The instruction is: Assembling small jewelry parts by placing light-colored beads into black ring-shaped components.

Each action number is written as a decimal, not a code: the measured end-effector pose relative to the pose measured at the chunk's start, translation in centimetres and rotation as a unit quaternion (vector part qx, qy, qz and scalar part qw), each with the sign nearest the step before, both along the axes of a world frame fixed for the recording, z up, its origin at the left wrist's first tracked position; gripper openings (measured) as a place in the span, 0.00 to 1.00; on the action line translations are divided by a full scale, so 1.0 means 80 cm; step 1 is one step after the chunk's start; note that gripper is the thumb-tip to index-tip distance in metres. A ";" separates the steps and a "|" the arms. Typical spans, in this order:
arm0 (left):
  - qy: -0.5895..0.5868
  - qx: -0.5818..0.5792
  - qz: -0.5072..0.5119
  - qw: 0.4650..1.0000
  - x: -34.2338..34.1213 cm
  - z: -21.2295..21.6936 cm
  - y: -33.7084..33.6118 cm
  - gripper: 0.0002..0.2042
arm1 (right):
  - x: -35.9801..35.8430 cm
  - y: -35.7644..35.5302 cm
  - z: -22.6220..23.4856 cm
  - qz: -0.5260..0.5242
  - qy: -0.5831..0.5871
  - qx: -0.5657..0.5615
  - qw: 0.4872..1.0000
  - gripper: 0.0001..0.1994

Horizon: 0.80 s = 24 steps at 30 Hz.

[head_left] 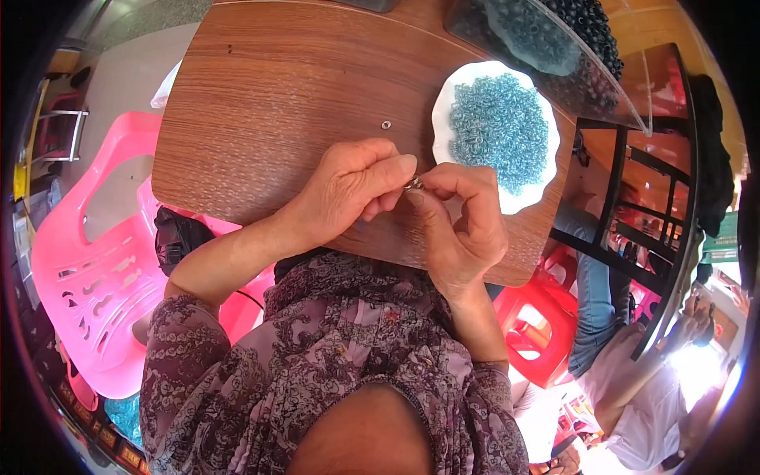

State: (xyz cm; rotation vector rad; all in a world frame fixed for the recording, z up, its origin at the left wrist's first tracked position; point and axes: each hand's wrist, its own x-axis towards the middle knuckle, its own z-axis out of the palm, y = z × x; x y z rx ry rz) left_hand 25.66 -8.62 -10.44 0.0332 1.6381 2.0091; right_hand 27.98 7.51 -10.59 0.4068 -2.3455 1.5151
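I am looking down at a wooden tabletop [261, 119] and taking it as my landmark. Off its left edge a pink plastic chair [87, 269] is standing. Over its near edge my left hand [348, 190] is pinching narrow, fingertips closing on a small metal ring piece [413, 184]. My right hand [463, 222] is meeting it there, thumb and forefinger gripping the same piece. A single loose ring [385, 124] is lying on the tabletop beyond the hands. Toward its right edge a white dish [443, 99] is holding a heap of blue rings [499, 131].
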 end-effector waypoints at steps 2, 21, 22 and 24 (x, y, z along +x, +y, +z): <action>-0.036 0.024 0.005 0.999 -0.002 -0.001 -0.002 0.15 | -0.001 -0.001 -0.001 -0.001 0.000 -0.001 1.000 0.13; 0.516 -0.405 0.047 0.754 -0.061 -0.046 -0.030 0.07 | 0.002 0.011 0.004 -0.026 -0.062 -0.004 0.998 0.11; 0.515 -0.403 0.046 0.755 -0.063 -0.049 -0.029 0.07 | 0.002 0.010 0.005 -0.027 -0.063 -0.004 0.998 0.11; 0.529 -0.431 0.023 0.730 -0.066 -0.054 -0.029 0.06 | 0.001 0.009 0.007 -0.027 -0.077 -0.027 0.996 0.11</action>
